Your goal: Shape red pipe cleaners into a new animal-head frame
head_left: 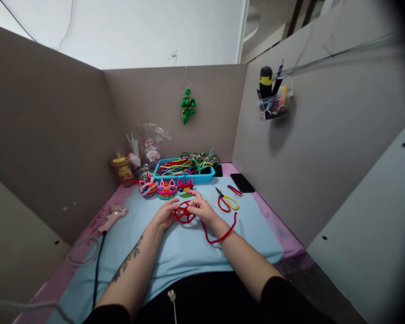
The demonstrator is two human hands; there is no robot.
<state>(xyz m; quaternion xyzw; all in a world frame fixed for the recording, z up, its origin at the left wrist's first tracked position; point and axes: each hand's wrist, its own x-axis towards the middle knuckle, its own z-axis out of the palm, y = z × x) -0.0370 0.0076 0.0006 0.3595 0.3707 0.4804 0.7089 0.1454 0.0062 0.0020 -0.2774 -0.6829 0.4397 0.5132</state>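
The left hand [167,215] holds the left edge of a red lattice [180,216] just above the desk [189,252], its fingers bent against the rim. The right hand [205,211] pinches the lattice's right side between thumb and fingers, with one finger stretched out above it. From there a red strand [206,235] loops down and across the right forearm.

Just beyond the hands sit three woven animal heads, the left one [148,188], the middle one [168,190] and the right one [185,187], in front of a blue tray [185,179] heaped with coloured strands [197,163].

To the right lie scissors [235,203], a small red tool [235,190] and a phone [242,183]; to the left, a pink tool [112,219] with a black cord [99,261] and a yellow cup [123,172].
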